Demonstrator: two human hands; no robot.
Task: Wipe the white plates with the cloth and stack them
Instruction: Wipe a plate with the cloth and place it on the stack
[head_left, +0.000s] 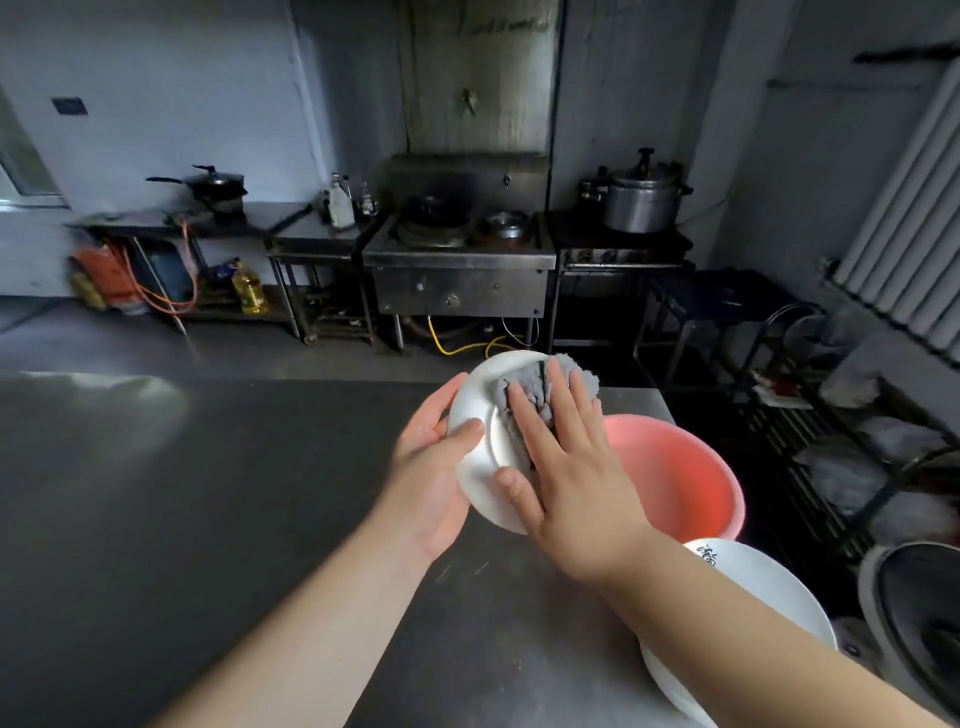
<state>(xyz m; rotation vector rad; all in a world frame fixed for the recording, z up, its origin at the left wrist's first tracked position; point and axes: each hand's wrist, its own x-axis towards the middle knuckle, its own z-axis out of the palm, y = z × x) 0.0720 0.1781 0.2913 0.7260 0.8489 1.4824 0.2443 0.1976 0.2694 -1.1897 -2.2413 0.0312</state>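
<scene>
- While left hand (434, 467) grips white plate (483, 415) by its rim above the pink basin (675, 478), right hand (566, 467) presses grey cloth (540, 389) flat, fingers straight.
- Plate judged stiff, slick, breakable: hold at rim.

Cloth (540, 395) on plate (480, 415), basin (685, 478) R.

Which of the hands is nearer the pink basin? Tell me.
Right. The right hand presses the grey cloth on the white plate right beside the pink basin; the left hand grips the plate's far edge.
</scene>
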